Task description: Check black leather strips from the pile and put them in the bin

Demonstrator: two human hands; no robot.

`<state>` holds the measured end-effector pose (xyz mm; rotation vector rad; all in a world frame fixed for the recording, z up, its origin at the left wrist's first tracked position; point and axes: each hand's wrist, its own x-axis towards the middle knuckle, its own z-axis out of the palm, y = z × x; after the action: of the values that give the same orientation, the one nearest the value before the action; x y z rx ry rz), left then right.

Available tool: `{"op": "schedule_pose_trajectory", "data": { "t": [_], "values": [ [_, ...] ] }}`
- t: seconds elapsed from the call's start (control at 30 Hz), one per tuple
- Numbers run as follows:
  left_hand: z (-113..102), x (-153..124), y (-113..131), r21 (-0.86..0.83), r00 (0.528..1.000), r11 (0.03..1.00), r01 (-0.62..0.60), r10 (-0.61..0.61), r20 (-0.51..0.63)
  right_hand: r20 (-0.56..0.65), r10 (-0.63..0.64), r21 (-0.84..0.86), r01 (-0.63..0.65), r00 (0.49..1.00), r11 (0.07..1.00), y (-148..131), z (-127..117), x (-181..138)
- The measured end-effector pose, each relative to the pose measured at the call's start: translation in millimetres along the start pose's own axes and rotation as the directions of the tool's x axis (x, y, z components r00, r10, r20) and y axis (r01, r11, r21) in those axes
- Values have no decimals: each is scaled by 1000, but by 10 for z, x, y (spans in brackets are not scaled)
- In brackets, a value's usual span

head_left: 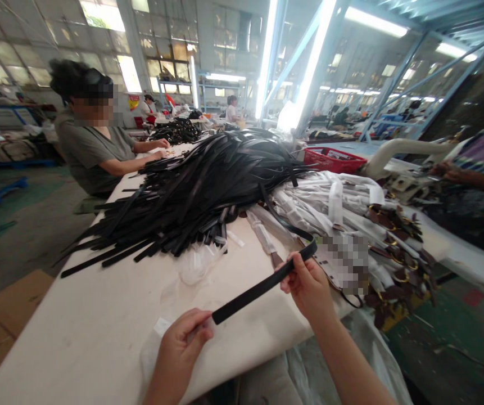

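- A seated co-worker (92, 143) at about ten o'clock rests both forearms on the long cream desk (98, 332), which looks like cloth-covered padding.
- The left hand (182, 340), at six o'clock, has its grip pinched on a thin clear plastic sleeve (159, 326) right at the near tip of the black strap (262, 284).
- Judged from this, the step in hand is bringing the strap's end and the sleeve's mouth together; the next move would call for keeping the tip straight and the film open.
- At twelve o'clock lies the big pile of black straps (195, 191): flat, narrow, matte, fanned out like loose hair.
- The right hand (307, 284), at about four o'clock, pinches the strap midway, thumb over fingers; the strap runs stiff and diagonal between both hands, just above the desk.
- Further right, wrapped straps (334, 202) in glossy whitish film, with brown tabs and brass-coloured rings.
- A red mesh basket (334, 159) sits at one o'clock.
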<state>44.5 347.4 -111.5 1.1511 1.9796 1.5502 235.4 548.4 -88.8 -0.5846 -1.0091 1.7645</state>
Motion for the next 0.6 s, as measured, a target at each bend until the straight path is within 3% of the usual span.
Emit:
{"op": "schedule_pose_trajectory", "data": {
  "t": [0.27,0.4,0.6],
  "values": [
    [6,-6,40,-7,993,999,47,-46,110,33,12,-99,-9,999,995,-1,-31,-123],
    [30,-15,80,40,991,999,13,-18,134,65,28,-54,-25,998,998,12,40,-236],
    [62,-66,200,97,980,995,35,-53,190,-32,-18,33,19,999,999,-32,9,-290]
  ]
}}
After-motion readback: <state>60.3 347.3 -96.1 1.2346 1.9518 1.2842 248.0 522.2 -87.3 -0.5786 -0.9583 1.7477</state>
